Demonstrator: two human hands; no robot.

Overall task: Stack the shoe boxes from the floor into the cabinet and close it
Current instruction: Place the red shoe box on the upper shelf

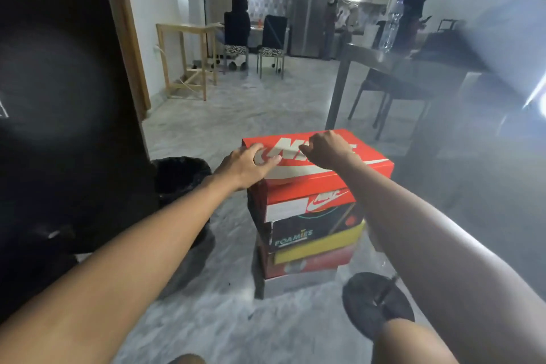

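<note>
one stack of shoe boxes [310, 216] stood on the marbled floor [224, 319], right in the middle, and five boxes could be counted in it. top one was the red box [331, 174] with the big white logo on its lid. under it a dark box [298, 233] with pale lettering, then a yellow box [319, 248], then a second red box [307, 264], and a grey box [298, 282] at the bottom on the floor.

two hands were on that top lid. the left hand [245, 164] lay at the near left corner, fingers spread flat across the lid, thumb over the edge, pressing rather than clutching. the right hand [328, 148] was over the far middle of the lid, fingers curled under; whether it pinched anything could not be told.

just left of the stack, one black bin [180, 174] with a liner. near right, one dark slipper [375, 303] on a foot, close to the grey box. far right, one dark table [413, 68] with one clear bottle [391, 26] on it. far left, one wooden table [186, 56], then two chairs [271, 38]. the dark panel [59, 68] filled the left side.
</note>
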